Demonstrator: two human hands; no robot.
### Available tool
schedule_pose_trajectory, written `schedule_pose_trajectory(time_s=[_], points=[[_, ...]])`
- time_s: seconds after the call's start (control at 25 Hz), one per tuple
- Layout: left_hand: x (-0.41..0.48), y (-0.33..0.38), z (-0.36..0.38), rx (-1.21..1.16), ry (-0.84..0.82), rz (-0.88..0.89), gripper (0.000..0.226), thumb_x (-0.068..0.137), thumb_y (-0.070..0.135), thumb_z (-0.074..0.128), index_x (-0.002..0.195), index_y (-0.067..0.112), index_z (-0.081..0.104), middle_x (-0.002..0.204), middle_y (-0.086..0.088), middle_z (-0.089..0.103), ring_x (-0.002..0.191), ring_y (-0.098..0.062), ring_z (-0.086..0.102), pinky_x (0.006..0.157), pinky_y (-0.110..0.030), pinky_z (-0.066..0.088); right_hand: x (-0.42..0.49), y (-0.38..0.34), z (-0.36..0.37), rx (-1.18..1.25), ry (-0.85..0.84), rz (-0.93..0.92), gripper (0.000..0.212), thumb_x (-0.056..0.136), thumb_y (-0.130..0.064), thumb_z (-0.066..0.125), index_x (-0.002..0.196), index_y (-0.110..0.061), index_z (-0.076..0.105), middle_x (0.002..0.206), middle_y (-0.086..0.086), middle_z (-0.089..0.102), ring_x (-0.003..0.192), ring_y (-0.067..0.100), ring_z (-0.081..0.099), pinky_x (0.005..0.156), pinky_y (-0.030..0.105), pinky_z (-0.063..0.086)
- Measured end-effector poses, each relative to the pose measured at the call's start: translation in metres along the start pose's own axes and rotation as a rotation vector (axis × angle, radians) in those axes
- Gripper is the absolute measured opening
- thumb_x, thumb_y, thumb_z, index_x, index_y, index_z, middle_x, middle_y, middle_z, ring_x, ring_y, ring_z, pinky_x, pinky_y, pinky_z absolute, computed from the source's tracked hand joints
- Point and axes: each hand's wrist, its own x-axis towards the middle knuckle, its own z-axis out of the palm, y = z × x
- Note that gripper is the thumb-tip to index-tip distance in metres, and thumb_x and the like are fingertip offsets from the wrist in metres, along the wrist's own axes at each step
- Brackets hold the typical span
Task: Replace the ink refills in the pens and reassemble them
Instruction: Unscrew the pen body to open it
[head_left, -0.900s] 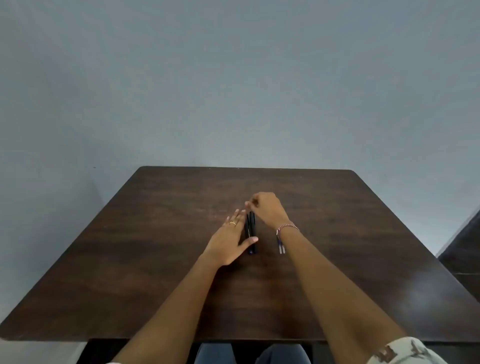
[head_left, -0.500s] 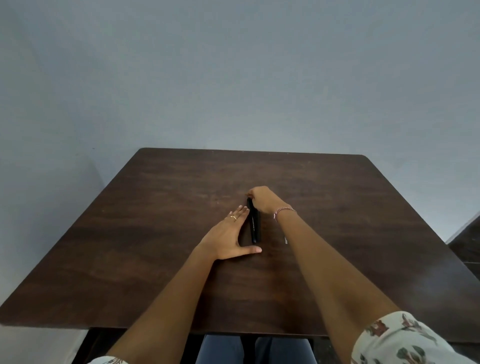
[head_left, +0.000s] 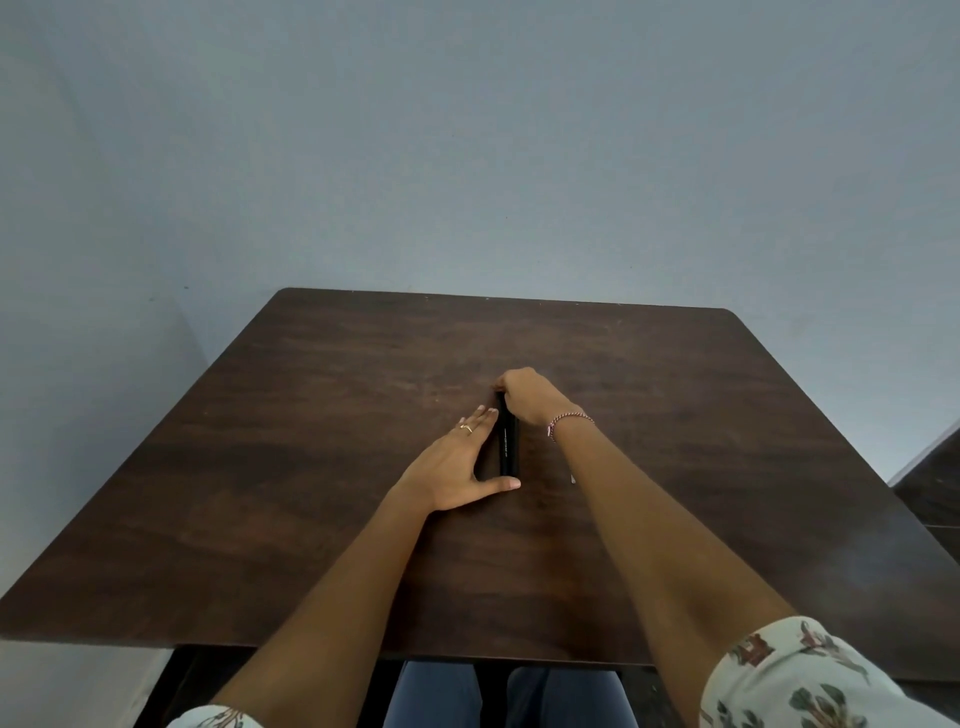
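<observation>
The counter (head_left: 311, 467) is dark wood grain, faintly glossy at 4 o'clock; the pens (head_left: 508, 441) look smooth black plastic.

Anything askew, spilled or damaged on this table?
Nothing stands out. The black pens lie straight together on the wooden table, left hand flat beside them, right hand curled over their far end. A pale speck by the right forearm is too small to identify.

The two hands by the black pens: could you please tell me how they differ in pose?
The left hand lies flat with straight fingers beside the black pens; the right hand curls over their far end. The left hand wears a ring, the right wrist a bracelet. Both are at the pens.
</observation>
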Motion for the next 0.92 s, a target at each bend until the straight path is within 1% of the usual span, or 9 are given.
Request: schedule_pose_trajectory(time_s=[0.12,0.28,0.44,0.52,0.64,0.76,0.92], points=[[0.000,0.000,-0.001,-0.038,0.001,-0.020,0.107,0.076,0.073,0.054,0.153,0.019,0.002,0.161,-0.001,0.004,0.146,-0.012,0.008,0.112,-0.026,0.012,0.000,0.000,0.000,-0.005,0.009,-0.009,0.035,0.092,0.005,0.039,0.118,0.003,0.061,0.121,0.020,0.064,0.116,0.033,0.056,0.106,0.033,0.036],[0.000,0.001,-0.002,-0.062,0.014,-0.028,0.109,0.074,0.072,0.057,0.153,0.020,0.001,0.161,0.000,0.003,0.146,-0.010,0.006,0.113,-0.029,0.016,0.004,-0.001,0.000,0.000,-0.005,-0.020,0.039,0.092,0.006,0.038,0.126,0.000,0.058,0.128,0.017,0.061,0.122,0.030,0.054,0.112,0.034,0.031],[0.001,0.001,-0.003,-0.065,0.024,-0.021,0.112,0.072,0.073,0.058,0.152,0.021,0.000,0.161,-0.001,0.001,0.146,-0.009,0.005,0.115,-0.035,0.020,0.006,-0.001,-0.001,0.009,0.005,-0.040,0.044,0.094,0.005,0.037,0.133,-0.006,0.054,0.134,0.015,0.057,0.130,0.030,0.048,0.116,0.034,0.022],[0.002,0.000,-0.003,-0.058,0.040,-0.016,0.113,0.072,0.074,0.058,0.152,0.020,-0.001,0.161,-0.001,-0.001,0.146,-0.008,0.001,0.116,-0.037,0.021,0.006,-0.002,-0.002,0.033,0.024,-0.051,0.043,0.094,0.003,0.037,0.132,-0.006,0.055,0.135,0.014,0.057,0.130,0.030,0.047,0.115,0.035,0.027],[0.000,0.001,-0.002,-0.028,0.104,0.029,0.114,0.073,0.075,0.055,0.151,0.019,-0.007,0.159,0.002,-0.011,0.144,-0.006,-0.009,0.118,-0.035,0.013,0.002,-0.003,-0.006,0.107,0.070,-0.065,0.042,0.094,0.003,0.038,0.131,-0.004,0.055,0.135,0.014,0.057,0.126,0.028,0.051,0.109,0.034,0.037],[-0.001,0.002,-0.003,0.040,0.188,0.065,0.115,0.074,0.079,0.046,0.149,0.018,-0.014,0.155,0.004,-0.022,0.146,-0.011,-0.014,0.118,-0.034,0.003,-0.003,-0.004,-0.010,0.190,0.125,-0.075,0.041,0.094,0.004,0.039,0.133,-0.001,0.052,0.134,0.018,0.054,0.125,0.029,0.051,0.108,0.033,0.037],[-0.003,0.006,-0.004,0.141,0.242,0.095,0.115,0.076,0.081,0.042,0.148,0.013,-0.014,0.156,-0.003,-0.021,0.146,-0.013,-0.017,0.119,-0.036,-0.002,-0.014,-0.007,-0.010,0.300,0.169,-0.070,0.041,0.092,0.000,0.053,0.133,-0.004,0.051,0.131,0.017,0.050,0.122,0.027,0.050,0.107,0.031,0.037]])
